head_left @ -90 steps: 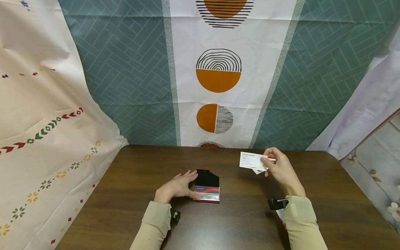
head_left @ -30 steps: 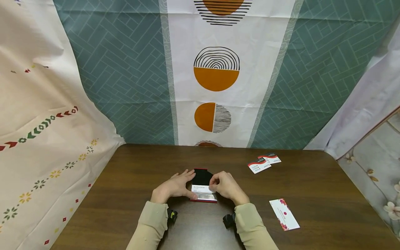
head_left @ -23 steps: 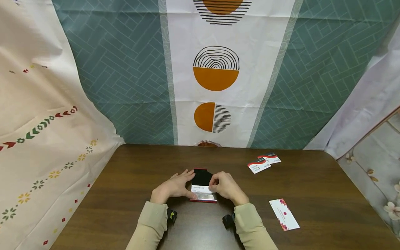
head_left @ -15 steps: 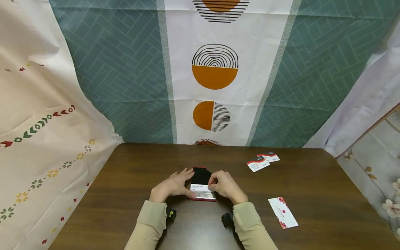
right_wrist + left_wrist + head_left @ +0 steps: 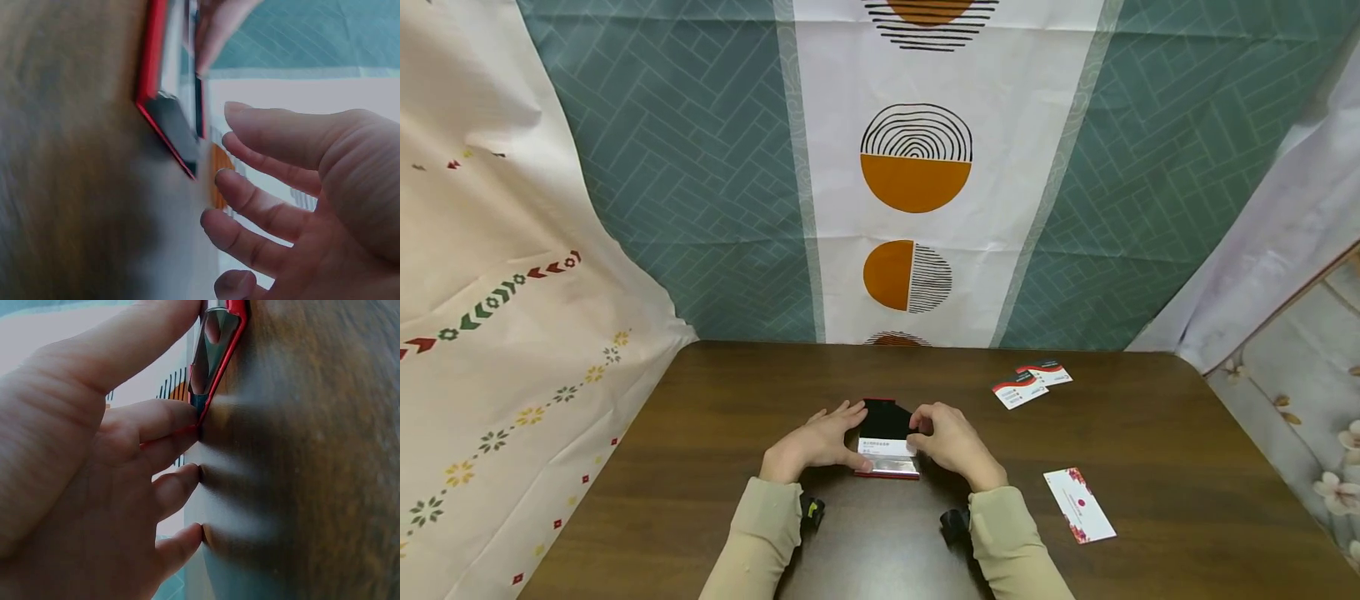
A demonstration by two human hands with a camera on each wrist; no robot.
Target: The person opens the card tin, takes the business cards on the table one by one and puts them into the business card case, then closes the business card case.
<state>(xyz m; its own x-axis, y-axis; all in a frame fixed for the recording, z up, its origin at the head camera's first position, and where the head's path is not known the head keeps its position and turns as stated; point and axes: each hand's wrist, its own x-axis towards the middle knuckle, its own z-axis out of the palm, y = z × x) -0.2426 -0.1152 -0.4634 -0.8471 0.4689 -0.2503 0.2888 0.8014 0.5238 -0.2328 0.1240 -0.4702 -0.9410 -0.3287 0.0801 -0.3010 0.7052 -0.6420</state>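
Observation:
A business card case (image 5: 886,419) with red edges and a black inner flap lies unfolded on the brown table. In its silvery lower pocket sits a white business card (image 5: 880,447), its printed upper part showing. My left hand (image 5: 820,442) rests at the case's left side, fingers spread, the thumb on its lower left corner. In the left wrist view the index finger (image 5: 165,420) touches the case's edge. My right hand (image 5: 953,442) hovers at the case's right side. The right wrist view shows its thumb (image 5: 275,131) and fingers apart, holding nothing.
Two overlapping red, black and white business cards (image 5: 1021,390) lie toward the back right of the table (image 5: 1150,450). Nearer, to the right, is a white card with red floral corners (image 5: 1079,505). A patterned cloth (image 5: 917,183) hangs behind the table.
My right hand brought the white card from the right to the case, and the card now sits in the pocket. Its pinching fingers have just parted from the card. The left hand stayed on the case.

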